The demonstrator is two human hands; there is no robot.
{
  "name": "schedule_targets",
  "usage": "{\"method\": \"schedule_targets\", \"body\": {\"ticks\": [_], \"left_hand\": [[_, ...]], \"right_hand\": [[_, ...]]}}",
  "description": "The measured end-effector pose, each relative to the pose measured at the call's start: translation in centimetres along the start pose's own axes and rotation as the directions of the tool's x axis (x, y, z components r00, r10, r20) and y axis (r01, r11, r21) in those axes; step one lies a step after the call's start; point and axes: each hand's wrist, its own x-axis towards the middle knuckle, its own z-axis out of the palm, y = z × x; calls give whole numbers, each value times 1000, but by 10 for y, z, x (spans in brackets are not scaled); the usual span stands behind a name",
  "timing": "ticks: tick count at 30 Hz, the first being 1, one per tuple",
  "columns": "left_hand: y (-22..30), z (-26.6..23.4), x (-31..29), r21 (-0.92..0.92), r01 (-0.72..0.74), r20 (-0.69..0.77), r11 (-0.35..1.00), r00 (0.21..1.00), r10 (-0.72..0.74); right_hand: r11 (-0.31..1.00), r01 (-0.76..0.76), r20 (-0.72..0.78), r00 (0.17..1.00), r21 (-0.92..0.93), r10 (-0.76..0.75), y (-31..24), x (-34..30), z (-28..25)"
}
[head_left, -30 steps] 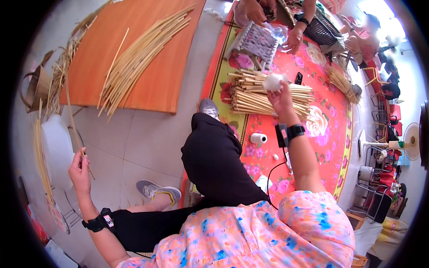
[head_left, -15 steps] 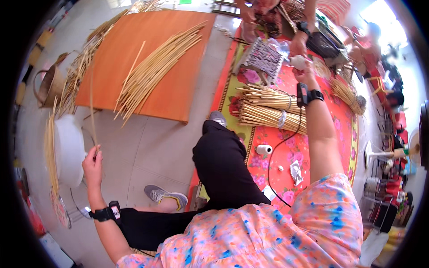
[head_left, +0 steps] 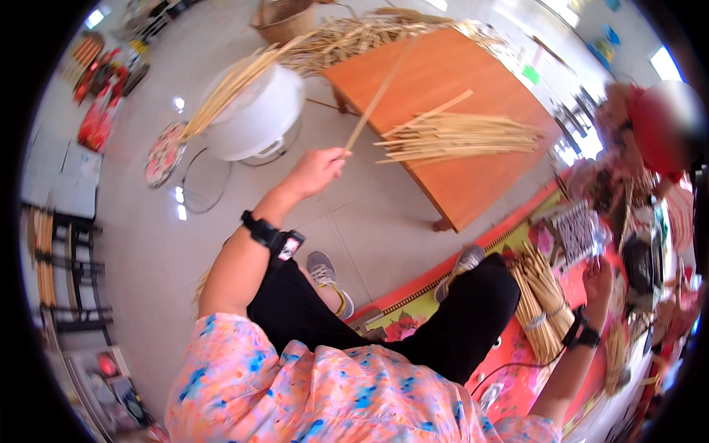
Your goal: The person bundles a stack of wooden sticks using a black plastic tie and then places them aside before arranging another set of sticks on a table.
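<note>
My left hand (head_left: 317, 171) is closed around the lower end of a long thin straw stalk (head_left: 373, 103), which slants up in front of the orange table (head_left: 480, 192). Loose straw stalks (head_left: 461, 139) lie in a pile on that table. On the right, my right hand (head_left: 598, 279) is raised over the red floral mat (head_left: 517, 354). Its fingers are small and blurred, so whether they hold anything is unclear. The nearest things to it are a patterned grey-white rack (head_left: 574, 232) and tied bundles of straw stalks (head_left: 541, 299).
A white tub (head_left: 258, 111) with stalks (head_left: 240, 85) across its top stands at the left, a cable beside it. Behind are a woven basket (head_left: 284, 21) and scattered straw (head_left: 354, 40). Another person (head_left: 628, 133) is at the far right; dark racks (head_left: 70, 273) stand at the left edge.
The view has swung left, shifting the scene rightward. My right hand has come away from the white roll and the other person's hand. My left hand still grips the stalk.
</note>
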Motion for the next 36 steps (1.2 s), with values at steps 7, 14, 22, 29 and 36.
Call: {"method": "schedule_targets", "body": {"ticks": [7,14,22,29,36], "left_hand": [[35,-29,-19,80,-92,-127,993,987,101],[72,-122,-86,267,-139,-338,954,913,227],[-36,-244,-155,671,329,-532,665,838,122],[-129,-248,-141,575,486,-571,659,815,-103],[-193,-244,-61,612,534,-558,584,814,-160]], "right_hand": [[992,-125,435,894,17,105,7,-64,155],[967,-254,743,653,32,147,17,-149,304],[957,-225,730,621,-181,284,88,-228,394],[897,-211,701,565,-387,435,152,-232,432],[773,-246,374,764,-585,526,193,-176,417]]}}
